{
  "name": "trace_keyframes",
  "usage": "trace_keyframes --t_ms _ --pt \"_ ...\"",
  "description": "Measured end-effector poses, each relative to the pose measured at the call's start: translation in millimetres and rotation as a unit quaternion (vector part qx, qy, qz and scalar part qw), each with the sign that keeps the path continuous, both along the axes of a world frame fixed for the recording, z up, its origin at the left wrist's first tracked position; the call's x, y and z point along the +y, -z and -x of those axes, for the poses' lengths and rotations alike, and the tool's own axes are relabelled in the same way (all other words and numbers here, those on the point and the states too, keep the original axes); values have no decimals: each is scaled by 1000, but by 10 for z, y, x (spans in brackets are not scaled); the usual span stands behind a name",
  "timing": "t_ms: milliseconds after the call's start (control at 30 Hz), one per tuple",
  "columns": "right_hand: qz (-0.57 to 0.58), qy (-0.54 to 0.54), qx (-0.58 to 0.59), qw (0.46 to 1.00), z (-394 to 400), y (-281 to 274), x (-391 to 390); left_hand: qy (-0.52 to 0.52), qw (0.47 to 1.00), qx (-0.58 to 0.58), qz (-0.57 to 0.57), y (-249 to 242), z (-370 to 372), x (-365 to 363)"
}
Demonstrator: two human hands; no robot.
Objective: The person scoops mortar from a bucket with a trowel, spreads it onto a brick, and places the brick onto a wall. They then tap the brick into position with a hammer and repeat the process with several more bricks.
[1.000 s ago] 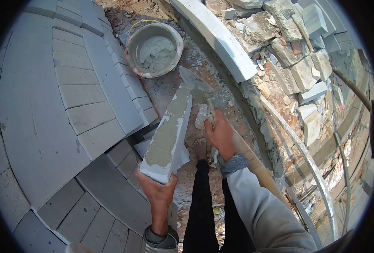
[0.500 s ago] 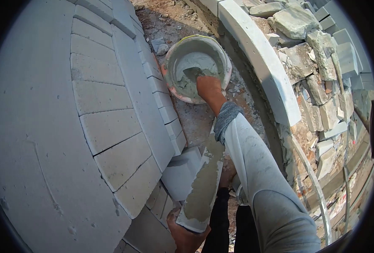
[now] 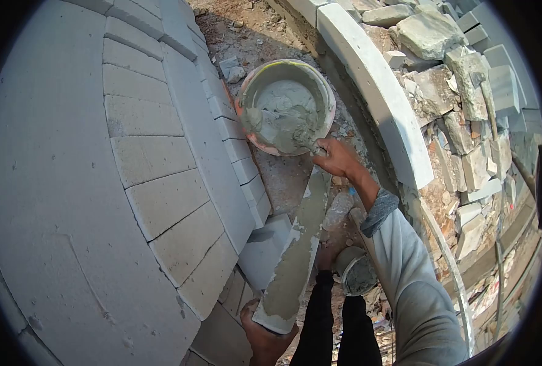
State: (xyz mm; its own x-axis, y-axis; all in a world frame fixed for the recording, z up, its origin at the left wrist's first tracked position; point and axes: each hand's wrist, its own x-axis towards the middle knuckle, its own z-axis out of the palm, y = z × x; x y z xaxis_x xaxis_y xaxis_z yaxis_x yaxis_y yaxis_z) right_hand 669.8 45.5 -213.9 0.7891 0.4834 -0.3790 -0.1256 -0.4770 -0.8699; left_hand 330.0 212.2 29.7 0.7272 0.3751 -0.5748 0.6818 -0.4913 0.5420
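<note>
My right hand (image 3: 341, 160) is closed round the handle of a trowel (image 3: 313, 145) at the near rim of a round bucket (image 3: 330, 107). Grey mortar covers the trowel's blade, so its outline is hard to make out. More wet mortar (image 3: 283, 96) lies inside the bucket. Down at the bottom, my left hand (image 3: 268, 340) grips the near end of a long pale block (image 3: 294, 259), fingers on both its sides. A layer of mortar coats the block's upper face. The block slants away from me, its far end just below my right hand.
Stacked pale blocks (image 3: 155, 195) fill the left side. A low row of blocks (image 3: 375, 85) on a mortar bed runs along the right, with broken rubble (image 3: 436, 36) beyond. A small bucket (image 3: 351, 268) and a plastic bottle (image 3: 338, 210) sit by my legs.
My right hand has drawn the trowel from inside the bucket back toward me and right, to the near rim, bringing up mortar. My left hand still grips the block in nearly the same place.
</note>
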Motion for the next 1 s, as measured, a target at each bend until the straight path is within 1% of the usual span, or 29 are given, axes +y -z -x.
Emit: trace_keyframes --t_ms 33,67,133,233,267,333,367,467,567,667,733,800,900,1000 --pt "-31 23 -10 999 134 13 -60 -15 1000 0 15 -35 -39 -19" --pt "-60 45 -21 997 272 5 -152 -11 1000 -21 0 -46 -45 -32" --pt "-83 97 21 992 694 -228 -324 2 998 -60 -25 -24 -24 -47" --pt "-85 221 86 968 1563 -714 -547 -27 997 -66 -15 20 61 -46" --pt "-81 269 116 953 1890 -818 -588 -39 998 -55 -8 -4 29 -55" --pt "-63 363 73 927 2437 -1105 -622 -59 998 -30 1 -77 -32 -72" --pt "-49 410 79 907 2641 -1170 -633 -51 998 -40 2 -68 -58 -68" --pt "3 548 106 830 3170 -1132 -552 -17 998 -63 -2 -42 -16 53" --pt "83 630 136 760 3254 -682 -500 11 996 -84 1 10 -3 168" --pt "123 667 180 713 2851 -429 -685 12 996 -84 11 1 -3 229" --pt "156 679 182 694 2603 -108 -777 18 996 -87 10 4 11 262" --pt "133 684 194 691 2354 53 -914 0 996 -81 25 8 38 287" --pt "133 670 201 702 2078 156 -1009 -25 996 -72 37 11 57 310" --pt "98 670 158 718 1942 169 -958 -40 997 -69 22 -5 97 252"
